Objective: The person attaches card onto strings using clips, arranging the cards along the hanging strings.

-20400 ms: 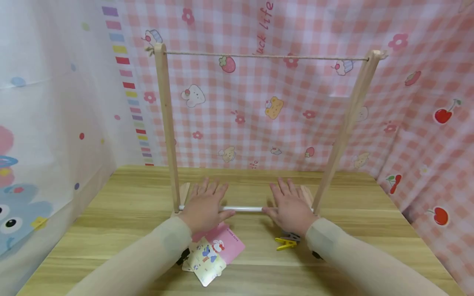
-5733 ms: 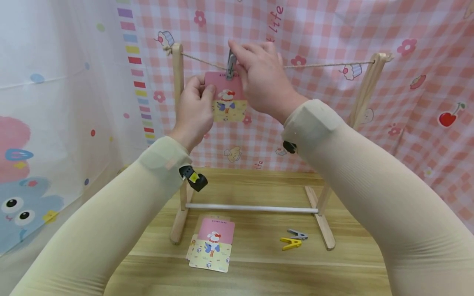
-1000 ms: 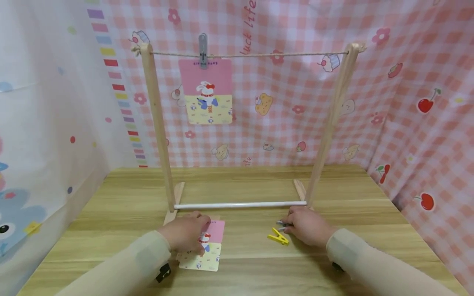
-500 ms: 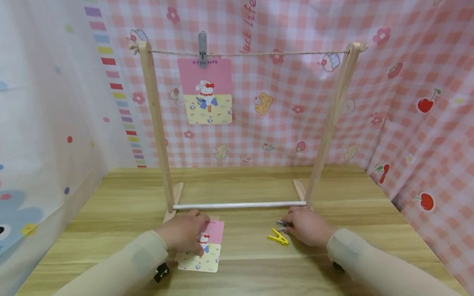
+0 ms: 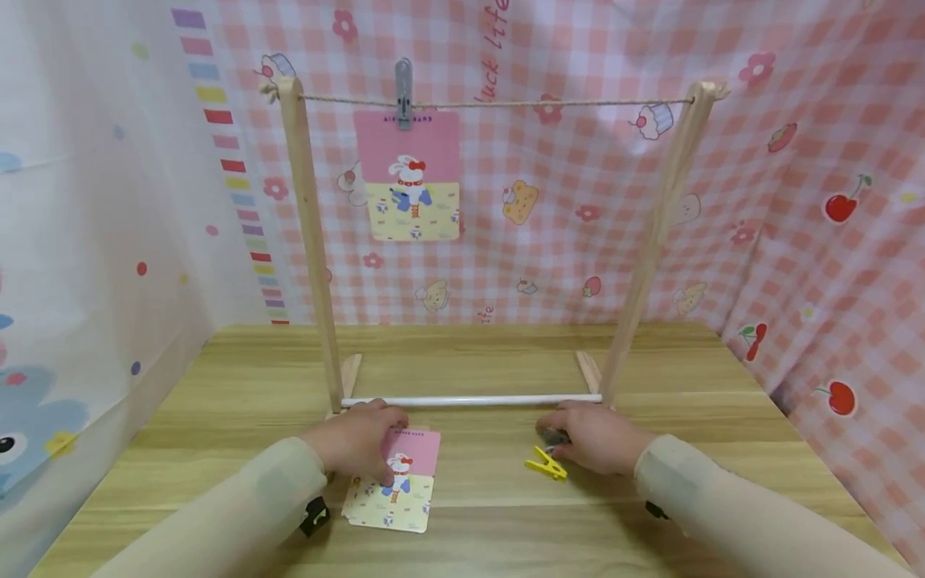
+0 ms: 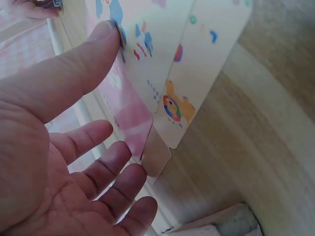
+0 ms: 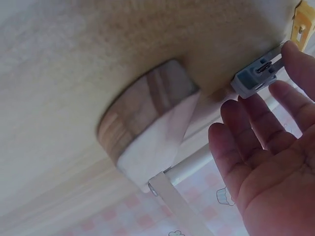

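Note:
My left hand [image 5: 356,441] is over a small stack of pink and yellow cards [image 5: 412,498] with a rabbit picture. In the left wrist view its thumb touches the top card, while the loosely bent fingers lie by the stack's edge. My right hand [image 5: 600,437] has a grey clothespin [image 7: 258,73] between thumb and index finger, low over the tabletop. A yellow clothespin [image 5: 547,464] lies just beside it. Higher up, a matching rabbit card [image 5: 412,213] hangs from a twine line [image 5: 549,103], held by another grey clothespin [image 5: 404,92].
The twine runs between two wooden posts [image 5: 312,241], joined low down by a white rod [image 5: 470,400]. Wooden feet [image 7: 152,98] carry the frame on the wood-grain table [image 5: 491,530]. A pink checked cloth [image 5: 549,265] covers the back.
Compared with the earliest frame, a card now hangs clipped on the line. Over the last second, the right fingers have shifted on the grey clothespin, and the left hand has edged away from me.

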The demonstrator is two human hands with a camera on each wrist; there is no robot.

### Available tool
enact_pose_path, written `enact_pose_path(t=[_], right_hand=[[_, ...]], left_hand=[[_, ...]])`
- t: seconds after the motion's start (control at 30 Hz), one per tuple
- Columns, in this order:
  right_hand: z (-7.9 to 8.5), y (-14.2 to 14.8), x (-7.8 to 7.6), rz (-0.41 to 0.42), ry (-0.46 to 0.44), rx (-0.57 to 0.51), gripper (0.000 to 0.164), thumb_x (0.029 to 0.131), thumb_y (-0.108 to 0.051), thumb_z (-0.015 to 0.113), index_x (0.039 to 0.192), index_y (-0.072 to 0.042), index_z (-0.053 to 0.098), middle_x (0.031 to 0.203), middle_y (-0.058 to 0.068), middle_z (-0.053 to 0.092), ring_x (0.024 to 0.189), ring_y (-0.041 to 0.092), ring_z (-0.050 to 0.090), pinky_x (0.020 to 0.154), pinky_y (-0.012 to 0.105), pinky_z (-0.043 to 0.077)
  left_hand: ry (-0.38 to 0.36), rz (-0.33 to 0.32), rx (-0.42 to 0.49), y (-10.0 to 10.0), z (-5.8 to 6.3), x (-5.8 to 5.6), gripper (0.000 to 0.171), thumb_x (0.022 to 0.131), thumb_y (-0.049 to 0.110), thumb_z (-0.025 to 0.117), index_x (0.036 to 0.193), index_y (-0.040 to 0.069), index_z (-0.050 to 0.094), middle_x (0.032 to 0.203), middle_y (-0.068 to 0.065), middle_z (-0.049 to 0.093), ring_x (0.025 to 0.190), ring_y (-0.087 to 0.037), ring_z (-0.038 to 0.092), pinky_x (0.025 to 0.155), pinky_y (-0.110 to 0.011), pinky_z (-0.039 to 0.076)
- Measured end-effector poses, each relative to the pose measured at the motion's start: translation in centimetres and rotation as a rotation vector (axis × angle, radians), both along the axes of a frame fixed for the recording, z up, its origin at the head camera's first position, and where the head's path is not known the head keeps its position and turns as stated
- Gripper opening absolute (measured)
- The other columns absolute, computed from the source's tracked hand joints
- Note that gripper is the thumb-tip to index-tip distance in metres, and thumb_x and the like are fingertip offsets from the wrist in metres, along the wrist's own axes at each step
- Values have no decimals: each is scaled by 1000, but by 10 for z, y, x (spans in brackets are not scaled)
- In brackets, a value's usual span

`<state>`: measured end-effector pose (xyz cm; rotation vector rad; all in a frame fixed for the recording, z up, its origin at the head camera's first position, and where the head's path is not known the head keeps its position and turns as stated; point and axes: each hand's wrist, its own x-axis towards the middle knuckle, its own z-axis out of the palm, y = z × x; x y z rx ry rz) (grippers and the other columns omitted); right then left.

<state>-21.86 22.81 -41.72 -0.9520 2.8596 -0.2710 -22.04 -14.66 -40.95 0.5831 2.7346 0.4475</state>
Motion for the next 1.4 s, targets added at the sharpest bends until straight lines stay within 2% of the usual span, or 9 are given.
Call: enact_pose_path(t=[0.13, 0.33, 0.57, 0.8, 1.13, 1.3, 1.4], right_hand=[[-3, -1, -1, 25, 23, 4, 28, 93, -22, 82, 120, -17, 73, 107, -4, 69, 98, 11, 66, 85, 36, 59], [-3, -2, -1, 8, 24, 21, 23, 94, -22, 81, 116, -17, 75, 104, -5, 69, 97, 13, 67, 86, 38, 59], [-2, -1, -1, -19, 2, 15, 18, 94, -21, 80, 111, -17, 75, 102, -6, 68, 94, 12, 66, 84, 38, 58], [-3, 3, -3, -8, 14, -36, 16, 95, -15, 78, 110, -14, 73, 103, -3, 69, 95, 12, 67, 85, 37, 59], [-4, 8, -4, -13, 81, -84, 23, 98, -13, 72, 119, -5, 74, 104, 1, 71, 91, 9, 64, 80, 33, 59], [-2, 9, -3, -59, 36, -130, 17, 98, -13, 71, 113, -7, 72, 93, -4, 66, 82, 6, 57, 72, 26, 53], [0, 9, -2, -100, -5, -155, 18, 99, -14, 71, 115, -6, 71, 92, -7, 64, 81, 5, 55, 71, 25, 51]], left_hand=[[-1, 2, -14, 1, -3, -2, 86, 63, 29, 102, 140, 16, 63, 125, -3, 64, 113, -24, 60, 101, -53, 54], [1, 12, -2, 0, -6, -5, 88, 61, 29, 102, 140, 15, 63, 121, -2, 63, 108, -22, 59, 96, -51, 56], [0, 40, 13, 0, -8, -7, 83, 64, 28, 102, 138, 14, 66, 116, 1, 61, 109, -20, 56, 98, -48, 53], [6, 51, 46, 0, -9, -9, 75, 66, 24, 101, 133, 13, 69, 111, 2, 59, 103, -18, 54, 93, -42, 53], [-6, 52, 91, 0, -5, -7, 77, 71, 25, 98, 139, 13, 64, 124, -3, 63, 113, -22, 60, 104, -49, 53], [-11, 56, 130, -1, -5, -6, 69, 76, 21, 95, 138, 13, 64, 119, -2, 62, 101, -18, 60, 98, -45, 55], [-13, 62, 158, -1, -4, -7, 63, 79, 18, 93, 136, 13, 66, 117, -2, 60, 98, -17, 59, 95, -43, 55]])
